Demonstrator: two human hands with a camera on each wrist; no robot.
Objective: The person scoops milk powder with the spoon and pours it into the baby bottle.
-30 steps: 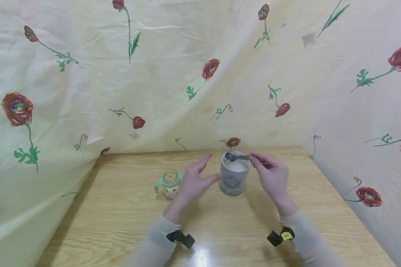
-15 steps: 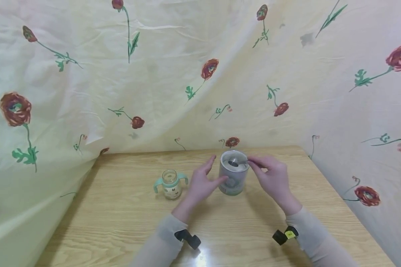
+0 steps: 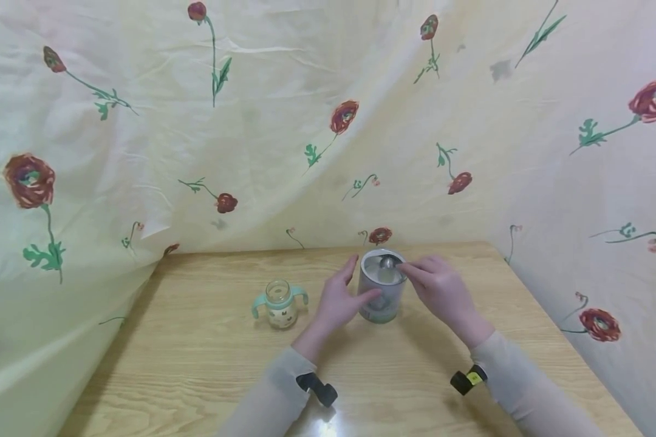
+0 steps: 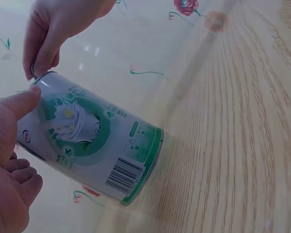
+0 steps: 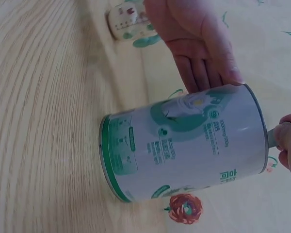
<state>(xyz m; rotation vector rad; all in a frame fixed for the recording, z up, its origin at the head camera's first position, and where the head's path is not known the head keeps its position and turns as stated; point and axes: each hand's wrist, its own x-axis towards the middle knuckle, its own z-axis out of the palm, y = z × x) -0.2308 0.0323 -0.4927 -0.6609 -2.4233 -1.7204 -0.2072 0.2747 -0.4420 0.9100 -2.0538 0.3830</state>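
A white and green milk powder can (image 3: 379,300) stands upright on the table, its top uncovered and pale powder inside. My left hand (image 3: 339,301) holds the can's left side; the thumb (image 5: 228,68) lies near the rim and the fingers go behind the can. At the right of the rim my right hand (image 3: 440,291) pinches the handle of a scoop (image 3: 388,262), whose dark, shiny bowl is inside the can's mouth. Only a short piece of the scoop's handle (image 5: 271,138) shows in the right wrist view. The left wrist view hides the scoop's bowl.
A clear baby bottle (image 3: 280,306) with mint-green handles and an uncovered top stands left of my left hand. The wooden table (image 3: 197,352) ends at a flowered cloth (image 3: 262,121) behind and at the sides.
My right hand has lowered the scoop from above the rim into the can, and the bowl has shifted within it. My left hand has moved right and come onto the can.
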